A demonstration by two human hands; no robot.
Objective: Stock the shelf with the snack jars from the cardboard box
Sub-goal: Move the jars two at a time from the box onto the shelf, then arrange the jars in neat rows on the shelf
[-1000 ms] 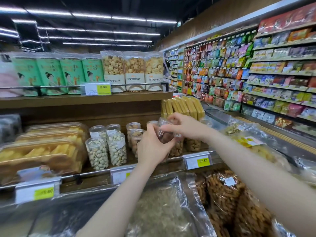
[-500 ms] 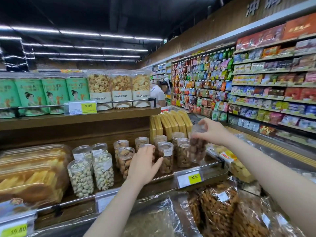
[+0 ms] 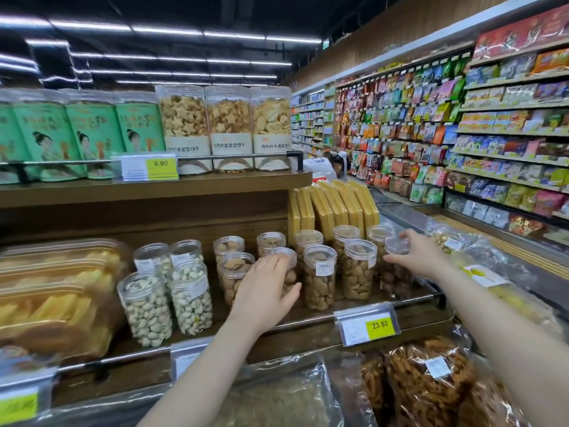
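A yellow-and-white price tag [image 3: 150, 165] clipped to the rail of the upper wooden shelf, at centre left of the frame, reads "9.90". A second yellow-and-white price tag [image 3: 368, 327], on the rail of the lower shelf at lower right of centre, reads "23.80". The white labels on the three tall clear biscuit jars [image 3: 229, 127] carry Chinese characters (too small to read surely).

Both forearms reach forward, left hand [image 3: 265, 285] spread with fingers relaxed, right hand [image 3: 416, 254] curled in a grip.
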